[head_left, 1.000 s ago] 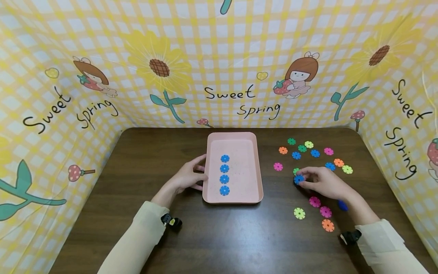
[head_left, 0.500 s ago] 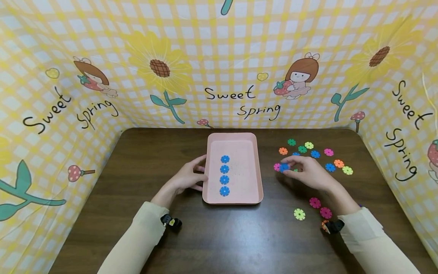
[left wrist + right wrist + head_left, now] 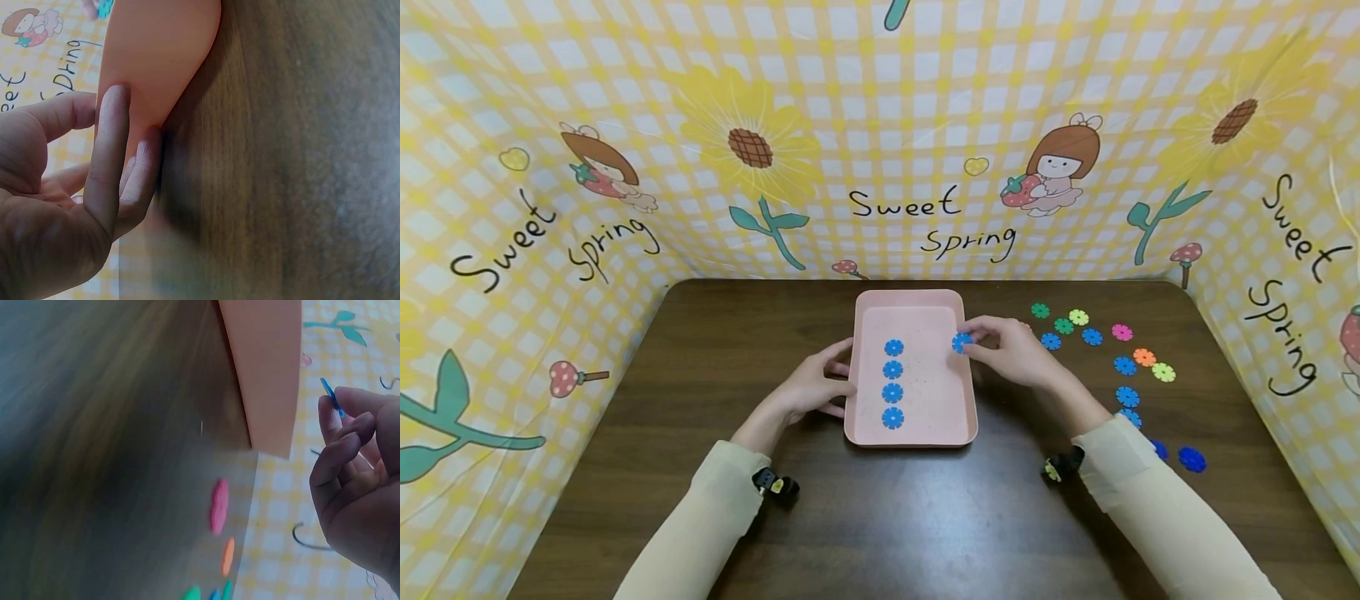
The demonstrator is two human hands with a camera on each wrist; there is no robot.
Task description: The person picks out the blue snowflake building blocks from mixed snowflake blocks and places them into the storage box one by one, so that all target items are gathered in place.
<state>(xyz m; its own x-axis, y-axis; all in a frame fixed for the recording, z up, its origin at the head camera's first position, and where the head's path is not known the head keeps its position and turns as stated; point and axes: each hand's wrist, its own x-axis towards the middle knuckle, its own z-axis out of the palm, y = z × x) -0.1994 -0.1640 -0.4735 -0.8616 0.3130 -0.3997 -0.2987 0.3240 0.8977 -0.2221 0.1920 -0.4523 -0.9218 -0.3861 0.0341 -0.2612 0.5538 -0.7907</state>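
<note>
A pink tray lies on the table with a column of several blue notched discs along its left side. My left hand rests against the tray's left side, and in the left wrist view its fairly straight fingers touch the outer wall. Between thumb and fingertips, my right hand pinches another blue notched disc, over the tray's right rim. The right wrist view shows this disc edge-on, raised above the rim.
Loose notched discs in green, yellow, pink, orange and blue lie to the right, among them a green disc, an orange disc and a dark blue disc. The right forearm covers some of that area. Patterned cloth surrounds the table.
My right hand has carried the pinched blue disc leftward from among the loose discs to the tray's right rim. The left hand and the tray have stayed in place.
</note>
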